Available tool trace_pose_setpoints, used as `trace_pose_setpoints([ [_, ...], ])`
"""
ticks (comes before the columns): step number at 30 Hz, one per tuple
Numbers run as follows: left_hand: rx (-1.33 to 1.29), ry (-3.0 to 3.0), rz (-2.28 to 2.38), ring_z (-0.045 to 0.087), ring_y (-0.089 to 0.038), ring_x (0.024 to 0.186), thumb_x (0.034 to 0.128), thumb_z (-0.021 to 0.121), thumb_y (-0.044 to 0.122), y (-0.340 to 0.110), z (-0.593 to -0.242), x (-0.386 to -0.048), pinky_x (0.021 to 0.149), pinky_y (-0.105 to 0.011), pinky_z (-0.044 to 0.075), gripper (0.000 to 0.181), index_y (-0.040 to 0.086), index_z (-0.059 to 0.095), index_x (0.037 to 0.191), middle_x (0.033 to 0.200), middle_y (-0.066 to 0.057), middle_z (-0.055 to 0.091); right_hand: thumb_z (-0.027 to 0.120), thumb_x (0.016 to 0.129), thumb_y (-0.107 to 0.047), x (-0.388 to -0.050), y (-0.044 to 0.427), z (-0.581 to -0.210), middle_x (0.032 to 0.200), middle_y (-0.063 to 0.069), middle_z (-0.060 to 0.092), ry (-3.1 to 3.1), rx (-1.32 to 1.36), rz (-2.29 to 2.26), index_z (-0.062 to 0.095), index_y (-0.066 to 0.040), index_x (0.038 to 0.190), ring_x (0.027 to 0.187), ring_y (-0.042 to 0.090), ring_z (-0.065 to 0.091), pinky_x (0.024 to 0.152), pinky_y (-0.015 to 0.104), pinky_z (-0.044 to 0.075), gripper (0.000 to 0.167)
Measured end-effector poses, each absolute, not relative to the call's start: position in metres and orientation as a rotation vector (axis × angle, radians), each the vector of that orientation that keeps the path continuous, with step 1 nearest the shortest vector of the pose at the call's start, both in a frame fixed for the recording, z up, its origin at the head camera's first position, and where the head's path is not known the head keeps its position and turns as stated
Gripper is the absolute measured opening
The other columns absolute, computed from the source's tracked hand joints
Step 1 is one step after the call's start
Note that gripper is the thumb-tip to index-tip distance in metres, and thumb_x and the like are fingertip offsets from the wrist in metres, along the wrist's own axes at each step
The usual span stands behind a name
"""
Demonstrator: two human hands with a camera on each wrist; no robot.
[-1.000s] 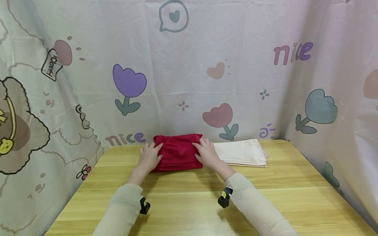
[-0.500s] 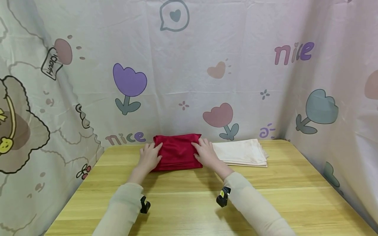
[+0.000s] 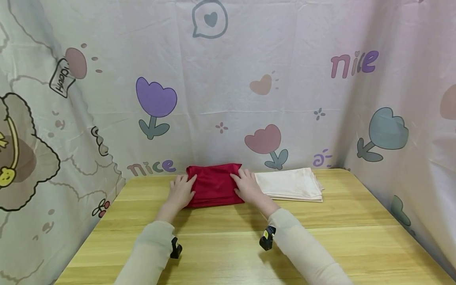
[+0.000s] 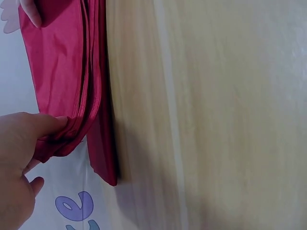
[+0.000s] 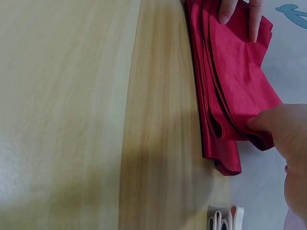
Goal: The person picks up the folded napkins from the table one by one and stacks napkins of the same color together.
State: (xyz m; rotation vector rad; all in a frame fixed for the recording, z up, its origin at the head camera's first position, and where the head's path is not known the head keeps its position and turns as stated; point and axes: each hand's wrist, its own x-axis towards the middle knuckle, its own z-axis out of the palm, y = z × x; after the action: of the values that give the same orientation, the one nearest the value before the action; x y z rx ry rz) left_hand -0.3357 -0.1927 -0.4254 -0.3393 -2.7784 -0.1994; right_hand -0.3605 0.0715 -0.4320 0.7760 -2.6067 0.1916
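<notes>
A folded red cloth point(image 3: 213, 185) with a satin sheen lies at the far edge of the table, in several layers. My left hand point(image 3: 180, 191) pinches its left end. In the left wrist view the thumb lies on top of the upper layers point(image 4: 55, 67) and fingers go underneath, while a lower fold stays on the table. My right hand point(image 3: 249, 187) grips the right end likewise; the right wrist view has the thumb over the raised layers point(image 5: 240, 81), its other fingers mostly hidden. Just right of that hand is a folded white cloth point(image 3: 290, 184).
The wooden table point(image 3: 221, 245) stretches toward me in front of the cloths. A patterned curtain point(image 3: 213, 99) hangs directly behind the table's far edge and along both sides. Each wrist carries a small black camera point(image 3: 176, 248).
The red cloth's far edge has dipped slightly, and its left end has shifted a little right. My right hand has drifted slightly left. Both hands stay on the red cloth.
</notes>
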Motion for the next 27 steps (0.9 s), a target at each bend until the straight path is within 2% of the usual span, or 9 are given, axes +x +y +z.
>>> trace_pose_setpoints([
  [7, -0.367, -2.771, -0.171, 0.041, -0.040, 0.119, 0.0829, 0.076, 0.018, -0.195, -0.430, -0.338, 0.084, -0.052, 0.035, 0.061, 0.008, 0.054, 0.139, 0.131, -0.024, 0.052, 0.073, 0.085, -0.021, -0.362, 0.070, -0.435, 0.115, 0.012, 0.051, -2.623, 0.770, 0.154, 0.056, -0.008, 0.136, 0.108, 0.027, 0.043, 0.084, 0.040, 0.036, 0.054],
  [18, -0.358, -2.813, -0.157, 0.042, -0.041, 0.116, 0.0842, 0.075, 0.020, -0.197, -0.436, -0.341, 0.085, -0.053, 0.035, 0.062, 0.009, 0.052, 0.141, 0.132, -0.024, 0.051, 0.074, 0.085, -0.021, -0.363, 0.068, -0.443, 0.120, 0.014, 0.050, -2.635, 0.749, 0.167, 0.055, -0.007, 0.137, 0.113, 0.030, 0.042, 0.089, 0.046, 0.037, 0.057],
  [27, -0.350, -2.847, -0.164, 0.041, -0.041, 0.116, 0.0855, 0.073, 0.019, -0.196, -0.443, -0.345, 0.086, -0.053, 0.033, 0.062, 0.007, 0.050, 0.142, 0.133, -0.025, 0.052, 0.073, 0.086, -0.022, -0.362, 0.067, -0.446, 0.127, 0.016, 0.049, -2.673, 0.747, 0.207, 0.052, -0.005, 0.139, 0.118, 0.032, 0.042, 0.089, 0.046, 0.036, 0.059],
])
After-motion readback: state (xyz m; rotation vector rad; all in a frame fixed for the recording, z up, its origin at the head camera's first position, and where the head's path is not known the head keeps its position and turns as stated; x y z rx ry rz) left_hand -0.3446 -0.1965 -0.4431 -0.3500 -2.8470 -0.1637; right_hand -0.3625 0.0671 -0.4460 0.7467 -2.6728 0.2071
